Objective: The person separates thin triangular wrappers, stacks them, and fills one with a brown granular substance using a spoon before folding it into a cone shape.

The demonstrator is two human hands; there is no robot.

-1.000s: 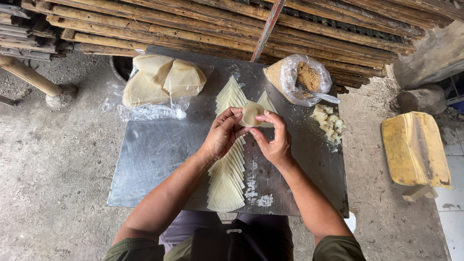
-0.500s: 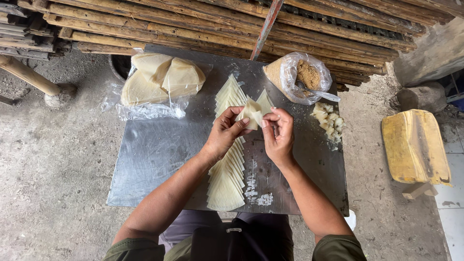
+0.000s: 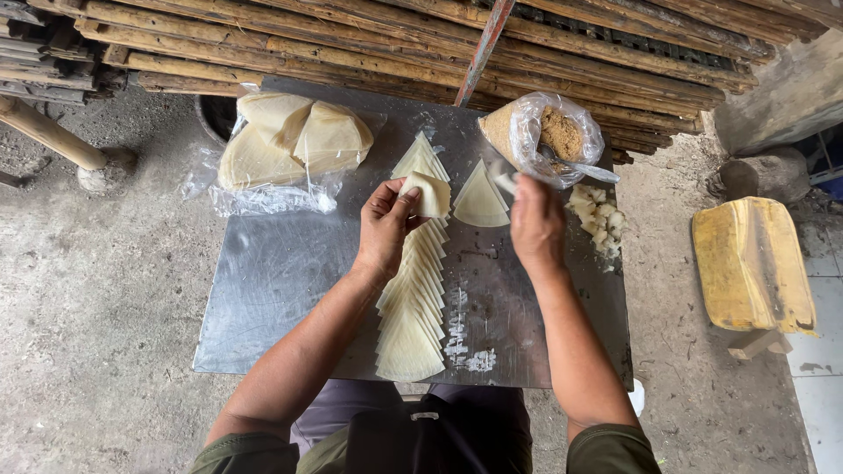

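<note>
Table (image 3: pixel 290 290): flat metal sheet, bearing all items.
Wrapper row (image 3: pixel 413 307): overlapping pale triangular wrappers, running from the near edge away from the person.
Left hand (image 3: pixel 384 230): fingers curled, pinching a folded wrapper (image 3: pixel 430 195) above the far end of the row.
Right hand (image 3: pixel 537 221): fingers closed on a small white piece (image 3: pixel 504 182), near the plastic bag.
Wrapper pair (image 3: pixel 480 202): lying between the hands.
Plastic bag (image 3: pixel 546 139): open, holding brown crumbly filling, a spoon (image 3: pixel 580 167) in it.
Clear bag (image 3: pixel 281 154): far left, holding stacked pale wrappers.
White chunks (image 3: pixel 597 215): loose heap at right.
</note>
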